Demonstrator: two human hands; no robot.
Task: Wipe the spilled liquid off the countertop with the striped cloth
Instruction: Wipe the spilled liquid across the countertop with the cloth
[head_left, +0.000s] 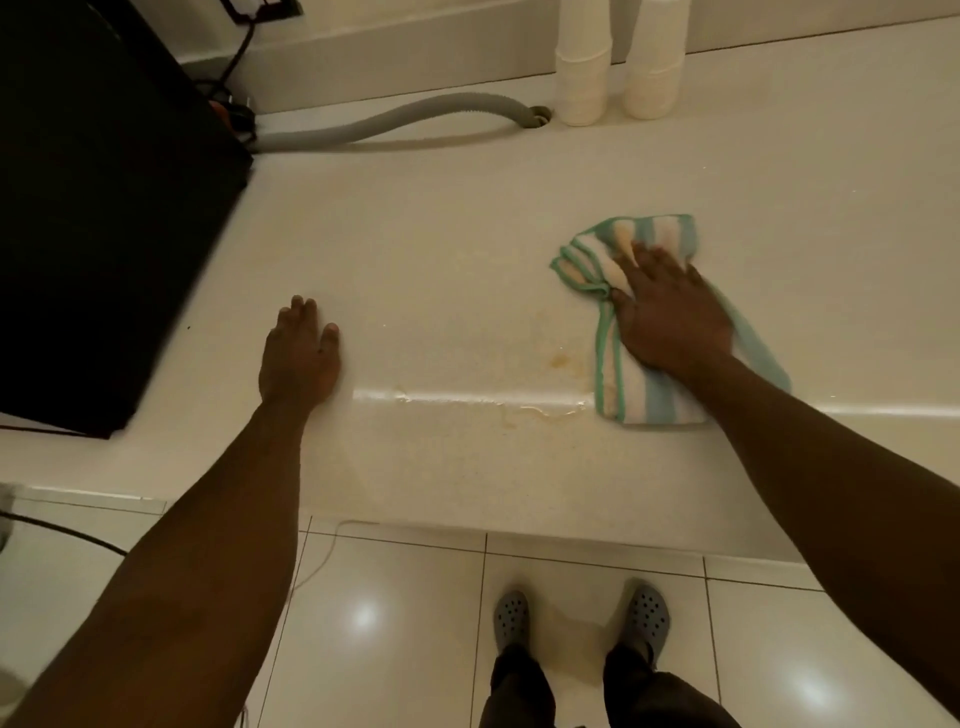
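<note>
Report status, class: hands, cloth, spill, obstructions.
Right hand flat on striped cloth; left hand braced on countertop. Spill unwiped, left of cloth. Path clear.

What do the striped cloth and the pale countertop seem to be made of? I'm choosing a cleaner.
The green-edged striped cloth looks like soft terry fabric: fuzzy, bunched folds. The cream countertop looks like glossy, smooth solid surface or stone, judging by the light glare along its edge; which, I can't tell.
</note>
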